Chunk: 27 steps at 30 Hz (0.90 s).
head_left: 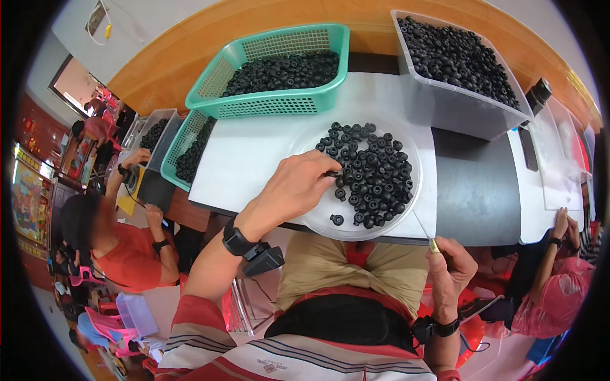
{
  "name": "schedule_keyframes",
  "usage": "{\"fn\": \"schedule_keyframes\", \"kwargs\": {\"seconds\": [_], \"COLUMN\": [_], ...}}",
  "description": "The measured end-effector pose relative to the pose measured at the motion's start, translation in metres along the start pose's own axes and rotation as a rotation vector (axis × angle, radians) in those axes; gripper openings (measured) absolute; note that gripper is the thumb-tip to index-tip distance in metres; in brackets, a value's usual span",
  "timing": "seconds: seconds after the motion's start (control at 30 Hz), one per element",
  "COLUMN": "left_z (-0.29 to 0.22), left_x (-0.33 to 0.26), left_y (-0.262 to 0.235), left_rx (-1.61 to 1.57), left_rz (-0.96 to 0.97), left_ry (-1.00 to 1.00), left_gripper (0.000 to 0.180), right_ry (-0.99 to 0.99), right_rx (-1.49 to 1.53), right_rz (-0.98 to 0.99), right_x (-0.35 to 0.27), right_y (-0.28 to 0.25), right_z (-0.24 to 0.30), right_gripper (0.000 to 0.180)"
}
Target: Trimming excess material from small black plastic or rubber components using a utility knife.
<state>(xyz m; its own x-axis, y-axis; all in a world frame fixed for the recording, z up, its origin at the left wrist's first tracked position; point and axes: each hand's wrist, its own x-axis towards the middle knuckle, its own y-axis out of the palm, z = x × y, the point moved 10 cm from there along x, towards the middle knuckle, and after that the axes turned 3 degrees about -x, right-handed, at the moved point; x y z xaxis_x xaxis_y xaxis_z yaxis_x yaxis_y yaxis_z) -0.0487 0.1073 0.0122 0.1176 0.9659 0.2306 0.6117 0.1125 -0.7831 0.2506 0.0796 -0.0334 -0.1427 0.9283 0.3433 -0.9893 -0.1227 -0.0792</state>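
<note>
Small round black parts, hollow in the middle and like plastic knobs, lie in a loose heap (pixel 375 174) on a clear round shallow plate (pixel 318 222). Over the plate's left side, my left hand (pixel 295 187) pinches one black part (pixel 332 173) between thumb and fingers. One more black part (pixel 337 220) sits apart near the plate's front rim. My right hand (pixel 451 270) is closed round a thin metal tool with a brass-coloured handle (pixel 433 245), at the table's front edge. The tool's slim tip points up toward the plate's right rim.
Behind the plate stand a green basket (pixel 254 105) and a grey-clear bin (pixel 445 108), both full of black parts. A second green basket (pixel 170 152) is at left. A phone (pixel 527 149) and black bottle (pixel 539 94) are at right. Co-workers sit on both sides.
</note>
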Motion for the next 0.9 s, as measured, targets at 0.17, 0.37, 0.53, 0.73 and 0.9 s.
{"fn": "schedule_keyframes", "kwargs": {"seconds": [0.17,0.37,0.53,0.73,0.9], "left_z": [-0.002,-0.013,-0.020,-0.020,-0.021], "left_x": [-0.006,-0.013,-0.020,-0.021,-0.029], "left_y": [-0.003,0.007,0.020,0.023,0.038], "left_rx": [-0.271,-0.557,-0.914,-1.145,-1.565], "left_rz": [0.001,0.071,0.056,0.019,-0.033], "left_ry": [-0.102,-0.125,-0.224,-0.298,-0.445], "left_gripper": [0.028,0.028,0.025,0.017,0.019], "right_ry": [-0.009,0.001,0.039,-0.025,-0.121], "right_rx": [0.013,0.086,0.135,0.182,0.114], "right_rz": [0.001,0.013,0.062,0.122,0.158], "right_x": [0.008,0.015,0.026,0.037,0.041], "right_y": [0.001,0.012,0.029,0.051,0.061], "right_z": [0.004,0.004,0.005,0.019,0.029], "right_gripper": [0.025,0.022,0.022,0.022,0.023]}}
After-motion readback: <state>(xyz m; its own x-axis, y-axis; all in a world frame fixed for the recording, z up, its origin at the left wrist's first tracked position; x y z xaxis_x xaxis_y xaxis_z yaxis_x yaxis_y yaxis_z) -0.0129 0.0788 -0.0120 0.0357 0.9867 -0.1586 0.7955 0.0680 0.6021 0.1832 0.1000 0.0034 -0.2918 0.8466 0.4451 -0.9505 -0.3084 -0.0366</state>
